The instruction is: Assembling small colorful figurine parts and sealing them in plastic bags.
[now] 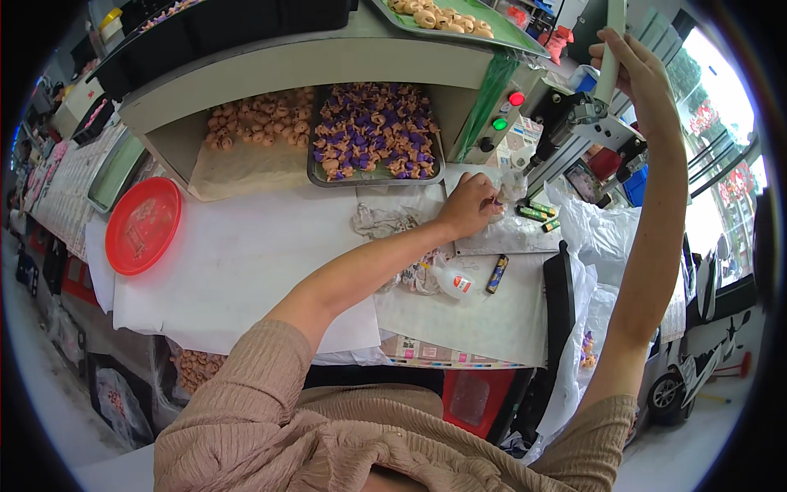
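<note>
My left hand [471, 207] is closed at the metal plate under a bench press [566, 131], pinching a small peach-and-purple figure piece [495, 208], mostly covered by my fingers. A whitish lump wrapped in plastic [514, 186] sits at the press's tip, just beyond those fingers. Raised at the upper right, my right hand [639, 74] is wrapped round the pale press lever [610, 61]. Several dark green cylinders, apparently batteries [537, 211], lie on the plate right of my left hand. A single dark cylinder [497, 274] rests nearer me, beside a white plastic bottle [456, 282].
Under a grey shelf stands a tray of peach-and-purple pieces [375, 131], beside loose round peach pieces [258, 119]. Left is a red plastic dish [143, 226]. A green tray [525, 39] tops the shelf. Crumpled plastic [602, 234] borders the right side. Red and green buttons [516, 98] face the press.
</note>
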Tool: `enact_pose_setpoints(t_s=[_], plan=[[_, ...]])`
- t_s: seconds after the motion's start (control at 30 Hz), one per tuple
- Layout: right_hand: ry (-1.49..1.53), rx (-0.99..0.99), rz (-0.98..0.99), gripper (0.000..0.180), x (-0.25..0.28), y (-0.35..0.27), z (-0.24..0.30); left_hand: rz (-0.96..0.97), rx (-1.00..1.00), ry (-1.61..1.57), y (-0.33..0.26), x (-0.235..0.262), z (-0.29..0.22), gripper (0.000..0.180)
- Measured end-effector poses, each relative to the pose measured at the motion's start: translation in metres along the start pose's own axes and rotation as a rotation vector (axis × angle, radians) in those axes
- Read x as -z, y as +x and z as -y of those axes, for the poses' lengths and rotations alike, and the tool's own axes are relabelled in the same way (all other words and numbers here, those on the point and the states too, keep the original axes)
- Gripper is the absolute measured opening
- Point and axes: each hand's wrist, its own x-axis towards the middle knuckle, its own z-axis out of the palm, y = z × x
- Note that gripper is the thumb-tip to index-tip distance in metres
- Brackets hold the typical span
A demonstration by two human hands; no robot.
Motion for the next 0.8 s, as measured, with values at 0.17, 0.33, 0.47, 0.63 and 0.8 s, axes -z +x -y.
enact_pose_setpoints(t_s=[0.17,0.33,0.47,0.63,0.8], plan=[[-0.083,0.125,-0.107,0.045,-0.004,-0.056,0.016,0.037,0.025,-0.033,-0.006,0.011,-0.002,0.019],[-0.053,0.208,-0.289,0.046,-0.024,-0.07,0.014,0.074,0.048,-0.02,-0.011,0.021,0.001,0.021],[-0.103,0.148,-0.099,0.051,-0.007,-0.052,0.025,0.092,0.042,0.028,-0.007,0.016,-0.002,0.022],[-0.089,0.145,-0.072,0.051,-0.001,-0.056,0.025,0.082,0.039,-0.016,-0.008,0.015,-0.004,0.021],[-0.086,0.203,-0.214,0.043,-0.015,-0.095,0.017,0.13,0.1,0.0,-0.01,0.02,0.0,0.021]])
